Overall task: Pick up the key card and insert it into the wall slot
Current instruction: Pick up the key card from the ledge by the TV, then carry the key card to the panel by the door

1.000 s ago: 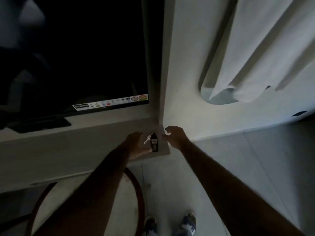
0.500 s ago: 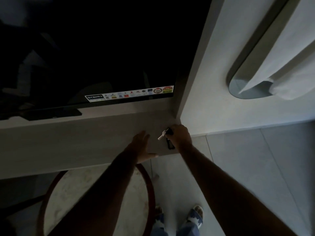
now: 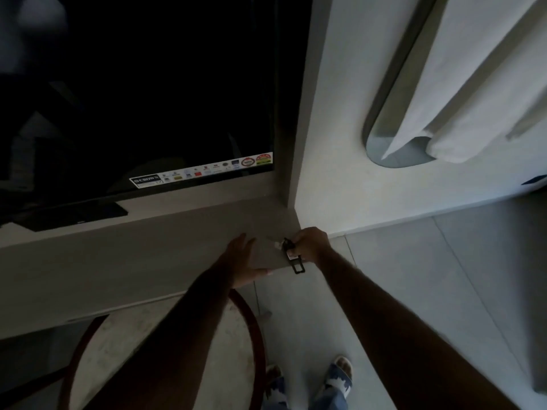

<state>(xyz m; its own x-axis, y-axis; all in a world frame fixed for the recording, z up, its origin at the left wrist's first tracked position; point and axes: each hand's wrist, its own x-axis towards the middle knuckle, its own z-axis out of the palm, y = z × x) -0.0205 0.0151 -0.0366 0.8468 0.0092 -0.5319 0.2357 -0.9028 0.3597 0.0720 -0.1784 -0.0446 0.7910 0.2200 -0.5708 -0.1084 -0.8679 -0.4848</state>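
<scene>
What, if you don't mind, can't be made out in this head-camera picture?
- Key card: mostly covered by the right hand; its shape and print are too dark to read.
- Wall slot: nowhere in view.
- Television: cut off by the top and left edges.
- Left hand: the palm is turned away from the camera.

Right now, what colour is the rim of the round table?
Dark red rim, seen in the head view.

Black television screen (image 3: 142, 93) with multicoloured sticker strip (image 3: 201, 170); grey tabletop (image 3: 124, 255); black key card (image 3: 291, 255); white wall (image 3: 334, 161); pale grey floor tiles (image 3: 429, 276); blue-and-white patterned sandals (image 3: 337, 380).
</scene>
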